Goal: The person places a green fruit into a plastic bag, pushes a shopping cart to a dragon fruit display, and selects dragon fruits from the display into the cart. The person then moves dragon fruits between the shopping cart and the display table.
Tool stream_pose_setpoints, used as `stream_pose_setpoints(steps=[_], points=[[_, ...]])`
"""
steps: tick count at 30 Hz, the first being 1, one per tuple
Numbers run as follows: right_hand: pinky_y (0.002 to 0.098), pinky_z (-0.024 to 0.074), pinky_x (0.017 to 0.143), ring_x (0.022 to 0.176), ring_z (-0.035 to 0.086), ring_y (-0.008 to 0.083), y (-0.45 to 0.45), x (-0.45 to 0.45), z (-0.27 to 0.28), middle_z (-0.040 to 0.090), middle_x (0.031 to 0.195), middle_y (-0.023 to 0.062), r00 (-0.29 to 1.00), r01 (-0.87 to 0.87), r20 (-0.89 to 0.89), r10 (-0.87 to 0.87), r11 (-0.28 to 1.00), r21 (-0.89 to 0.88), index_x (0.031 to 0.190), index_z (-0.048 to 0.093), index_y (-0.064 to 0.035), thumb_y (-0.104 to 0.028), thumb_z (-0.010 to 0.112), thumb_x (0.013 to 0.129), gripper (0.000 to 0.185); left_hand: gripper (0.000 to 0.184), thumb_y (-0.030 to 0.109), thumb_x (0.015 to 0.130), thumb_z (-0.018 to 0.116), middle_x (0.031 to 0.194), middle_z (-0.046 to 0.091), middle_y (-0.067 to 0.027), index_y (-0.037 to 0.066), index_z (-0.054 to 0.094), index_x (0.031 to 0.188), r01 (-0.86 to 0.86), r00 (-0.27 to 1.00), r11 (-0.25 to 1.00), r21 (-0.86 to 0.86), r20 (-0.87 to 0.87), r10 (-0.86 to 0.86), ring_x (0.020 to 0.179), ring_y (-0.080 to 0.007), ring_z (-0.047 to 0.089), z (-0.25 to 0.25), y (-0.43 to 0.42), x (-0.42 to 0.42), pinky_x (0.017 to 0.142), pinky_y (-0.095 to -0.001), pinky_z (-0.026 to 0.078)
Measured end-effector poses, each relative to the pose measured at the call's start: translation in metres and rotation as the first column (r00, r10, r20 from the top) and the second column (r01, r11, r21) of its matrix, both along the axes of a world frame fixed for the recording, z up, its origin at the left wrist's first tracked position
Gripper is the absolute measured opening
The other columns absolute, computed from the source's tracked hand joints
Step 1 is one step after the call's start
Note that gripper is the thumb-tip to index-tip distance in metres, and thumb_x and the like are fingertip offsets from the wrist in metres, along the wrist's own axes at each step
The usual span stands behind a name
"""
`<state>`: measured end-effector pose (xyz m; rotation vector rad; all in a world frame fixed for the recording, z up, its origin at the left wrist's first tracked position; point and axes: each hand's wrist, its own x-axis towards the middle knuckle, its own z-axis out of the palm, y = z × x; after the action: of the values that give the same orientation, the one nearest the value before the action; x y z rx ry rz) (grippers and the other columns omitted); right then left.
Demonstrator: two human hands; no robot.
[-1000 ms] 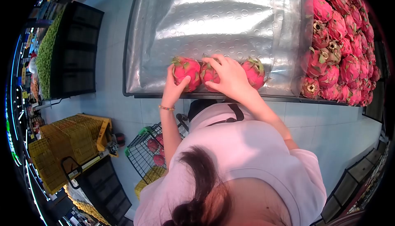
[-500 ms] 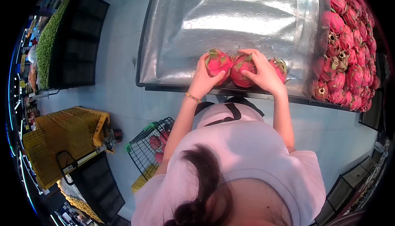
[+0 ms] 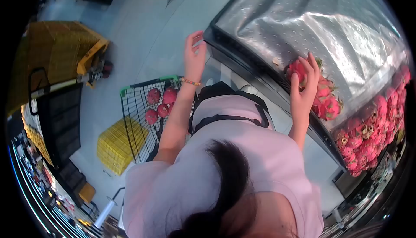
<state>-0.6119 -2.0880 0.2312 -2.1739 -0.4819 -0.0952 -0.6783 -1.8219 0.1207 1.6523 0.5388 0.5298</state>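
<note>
Red dragon fruits (image 3: 328,106) with green tips lie in a short row along the near edge of the stand, on its silver embossed liner (image 3: 277,30). My right hand (image 3: 306,82) is over the row with fingers apart, next to the endmost fruit (image 3: 297,70), and does not grip it. My left hand (image 3: 195,58), with a beaded bracelet at its wrist, is in the air left of the stand's corner. Its fingers are loosely curved and apart, and it holds nothing.
A wire shopping cart (image 3: 139,108) with several dragon fruits (image 3: 154,95) stands at my left, beside a yellow crate (image 3: 117,145). Farther left are stacked yellow crates (image 3: 56,56) on a pallet jack (image 3: 92,62). Piled dragon fruits (image 3: 368,138) fill the stand's right end.
My left hand has let go of its fruit and moved left off the stand. My right hand has opened above the row. The view has turned toward the cart.
</note>
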Motion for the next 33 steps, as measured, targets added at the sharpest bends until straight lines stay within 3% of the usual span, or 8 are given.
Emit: stream_pose_setpoints(steps=[5, 9, 14, 16, 23, 27, 31, 33], points=[[0.0444, 0.0265, 0.105, 0.131, 0.026, 0.0372, 0.063, -0.01, -0.016, 0.027, 0.142, 0.0176, 0.965, -0.254, -0.151, 0.216, 0.915, -0.314, 0.131, 0.039, -0.0102, -0.011, 0.057, 0.083, 0.051, 0.025, 0.007, 0.085, 0.048, 0.107, 0.059, -0.0106, 0.001, 0.055, 0.109, -0.508, 0.845, 0.86, 0.056, -0.164, 0.51, 0.1, -0.0197, 0.055, -0.046, 0.102, -0.122, 0.085, -0.0306, 0.044], [0.0465, 0.0206, 0.107, 0.132, 0.021, 0.0395, 0.091, -0.013, -0.048, 0.024, 0.142, 0.0224, 0.939, -0.344, -0.156, 0.307, 0.802, -0.489, 0.136, 0.031, -0.0083, -0.016, 0.058, 0.084, 0.06, 0.025, 0.016, 0.085, 0.051, 0.093, 0.063, -0.0123, 0.001, 0.058, 0.104, -0.57, 0.641, 0.816, 0.09, -0.573, 0.511, 0.087, -0.0245, 0.06, -0.122, 0.139, -0.229, 0.08, -0.0352, 0.046], [0.0482, 0.018, 0.108, 0.134, 0.015, 0.0417, 0.136, -0.032, -0.058, 0.019, 0.144, 0.0227, 0.942, -0.329, -0.12, 0.312, 0.803, -0.497, 0.138, 0.027, -0.0079, -0.013, 0.059, 0.082, 0.065, 0.047, 0.04, 0.087, 0.04, 0.104, 0.06, -0.0232, 0.001, 0.06, 0.104, 0.15, 0.452, 0.972, 0.179, -0.887, 0.094, 0.098, -0.04, 0.057, -0.355, 0.061, -0.371, 0.085, -0.0425, 0.044], [0.0445, 0.0177, 0.109, 0.135, 0.015, 0.0391, 0.154, -0.045, -0.053, 0.015, 0.146, 0.0207, 0.939, -0.341, -0.136, 0.315, 0.813, -0.472, 0.137, 0.031, -0.0074, -0.011, 0.058, 0.082, 0.061, 0.045, 0.039, 0.087, 0.042, 0.104, 0.059, -0.0261, 0.001, 0.06, 0.102, -0.182, 0.498, 0.94, -0.287, -0.852, -0.164, 0.099, -0.0412, 0.056, -0.288, 0.02, -0.332, 0.083, -0.0445, 0.044], [0.0445, 0.0195, 0.108, 0.136, 0.014, 0.0371, 0.175, -0.064, -0.076, 0.014, 0.147, 0.019, 0.856, -0.516, -0.312, 0.411, 0.708, -0.483, 0.133, 0.037, -0.0104, -0.011, 0.057, 0.083, 0.054, 0.041, 0.031, 0.089, 0.039, 0.105, 0.058, -0.028, -0.003, 0.059, 0.102, -0.38, 0.644, 0.766, -0.519, -0.742, -0.183, 0.103, -0.0404, 0.054, -0.302, -0.014, -0.324, 0.084, -0.045, 0.043], [0.0442, 0.0204, 0.108, 0.137, 0.013, 0.0354, 0.192, -0.079, -0.088, 0.014, 0.147, 0.0175, 0.814, -0.579, -0.377, 0.442, 0.67, -0.465, 0.132, 0.039, -0.0108, -0.01, 0.057, 0.084, 0.051, 0.043, 0.028, 0.09, 0.034, 0.117, 0.054, -0.024, -0.001, 0.051, 0.116, -0.152, 0.543, 0.922, -0.355, -0.81, -0.222, 0.114, -0.0389, 0.048, -0.356, -0.029, -0.348, 0.099, -0.0387, 0.035], [0.044, 0.0201, 0.108, 0.137, 0.011, 0.0343, 0.207, -0.089, -0.089, 0.015, 0.147, 0.0163, 0.785, -0.617, -0.429, 0.447, 0.635, -0.466, 0.131, 0.04, -0.0115, -0.01, 0.056, 0.084, 0.05, 0.043, 0.032, 0.091, 0.035, 0.123, 0.05, -0.0222, 0.003, 0.051, 0.117, -0.125, 0.422, 0.88, -0.458, -0.828, -0.371, 0.114, -0.0368, 0.048, -0.268, -0.001, -0.325, 0.096, -0.0388, 0.038], [0.044, 0.02, 0.108, 0.137, 0.012, 0.0343, 0.21, -0.089, -0.086, 0.017, 0.147, 0.0166, 0.782, -0.621, -0.439, 0.444, 0.618, -0.482, 0.131, 0.041, -0.0114, -0.01, 0.056, 0.084, 0.049, 0.044, 0.033, 0.091, 0.036, 0.116, 0.056, -0.0184, 0.007, 0.047, 0.124, 0.063, 0.564, 0.913, -0.403, -0.74, -0.366, 0.107, -0.0354, 0.052, -0.306, -0.009, -0.353, 0.089, -0.0393, 0.041]])
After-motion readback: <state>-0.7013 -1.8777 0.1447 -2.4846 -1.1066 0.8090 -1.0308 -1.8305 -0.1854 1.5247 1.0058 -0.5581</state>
